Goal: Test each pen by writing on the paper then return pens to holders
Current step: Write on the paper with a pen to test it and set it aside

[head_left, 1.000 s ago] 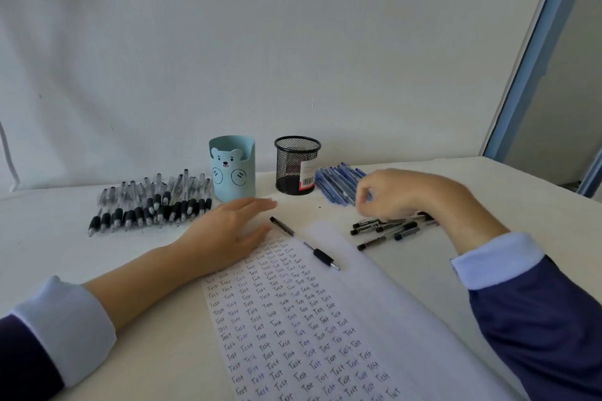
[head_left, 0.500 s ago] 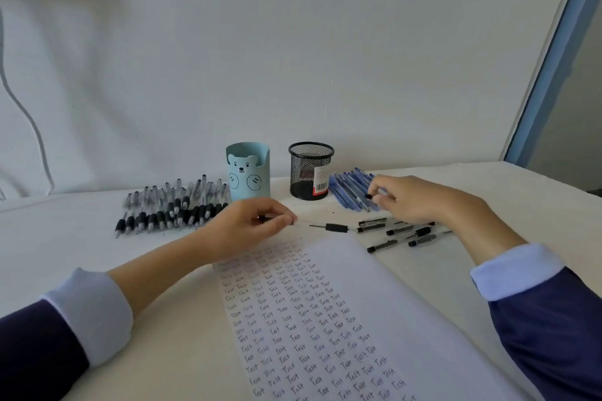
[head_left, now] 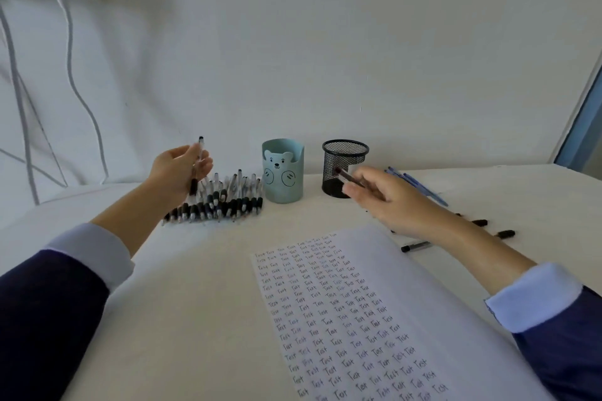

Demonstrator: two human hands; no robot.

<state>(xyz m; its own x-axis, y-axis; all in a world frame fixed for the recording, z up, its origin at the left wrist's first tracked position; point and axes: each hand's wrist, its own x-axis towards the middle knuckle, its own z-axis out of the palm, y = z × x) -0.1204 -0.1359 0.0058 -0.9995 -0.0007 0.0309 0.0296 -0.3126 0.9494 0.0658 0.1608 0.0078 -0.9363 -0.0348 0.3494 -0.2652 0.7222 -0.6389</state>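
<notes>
The left hand (head_left: 177,172) pinched a clear pen (head_left: 197,166) upright over the black pen row (head_left: 221,202) near the desk's (head_left: 195,303) back edge. The right hand (head_left: 387,202) curled its fingers round a dark pen (head_left: 347,176) before the mesh holder (head_left: 343,166). Likely step: fetching a fresh pen; next, bring it to the paper (head_left: 407,286) at the front edge. Motion blur hid the dark pen's tip.

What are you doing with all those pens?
A person is testing pens at a table. The left hand holds a clear black-grip pen upright above the row of black pens. The right hand pinches a dark pen just in front of the mesh holder. The paper is already covered with rows of the word Test. No pens stick out of the mesh holder or the bear holder.
</notes>
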